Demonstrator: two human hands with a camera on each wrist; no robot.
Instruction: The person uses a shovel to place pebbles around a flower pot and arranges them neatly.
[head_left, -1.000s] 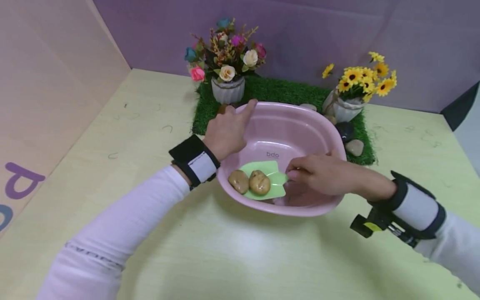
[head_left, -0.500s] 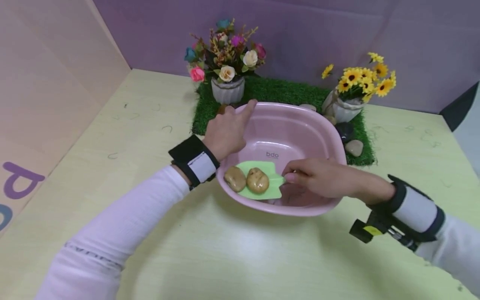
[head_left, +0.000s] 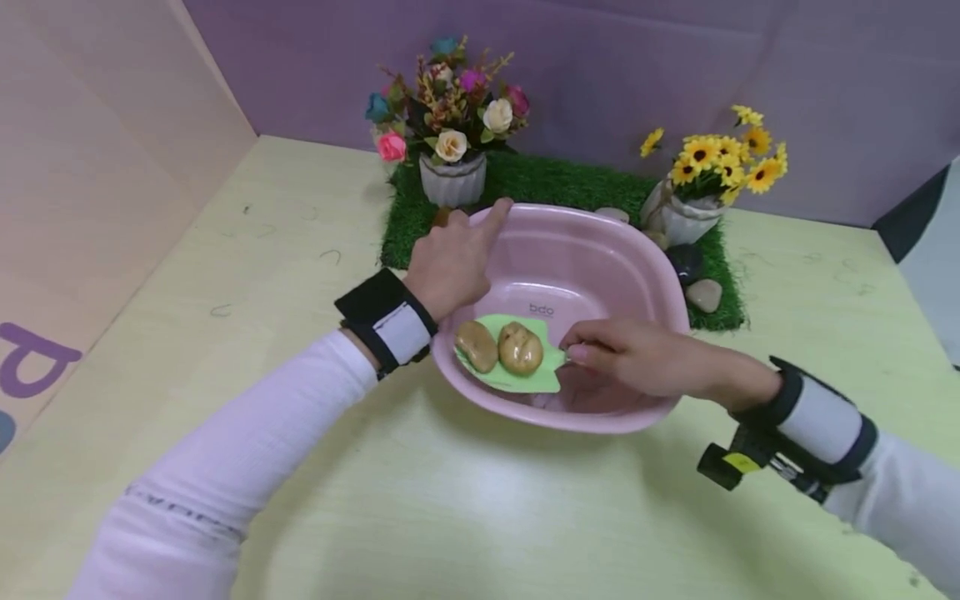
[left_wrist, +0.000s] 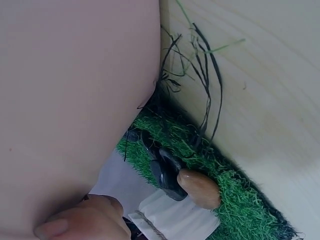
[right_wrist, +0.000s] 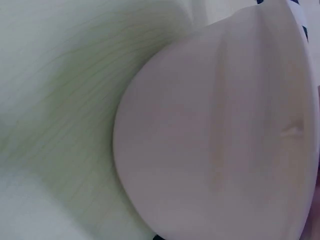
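A pink basin (head_left: 577, 242) stands on the table, its outer wall filling much of both wrist views. My left hand (head_left: 452, 262) holds its left rim, the index finger stretched along the edge. In the left wrist view, fingers (left_wrist: 95, 220) show beside the basin's outside wall. Over the basin, my right hand (head_left: 637, 354) pinches the handle end of a light green scoop (head_left: 536, 379). On the scoop lie two smooth tan stones, a left stone (head_left: 477, 346) and a rounder right stone (head_left: 520, 348), side by side. My right fingertips partly hide the handle.
Behind the basin lies an artificial grass mat (head_left: 562, 179). It bears a pot of mixed flowers (head_left: 453, 179), a pot of yellow flowers (head_left: 682, 212), a black stone (head_left: 686, 262) and a pale stone (head_left: 705, 295). A purple wall (head_left: 600, 83) rises beyond.
My right hand has moved a little left, and the scoop has risen slightly and changed its tilt. The two stones have shifted a little on it. My left hand stays at the rim.
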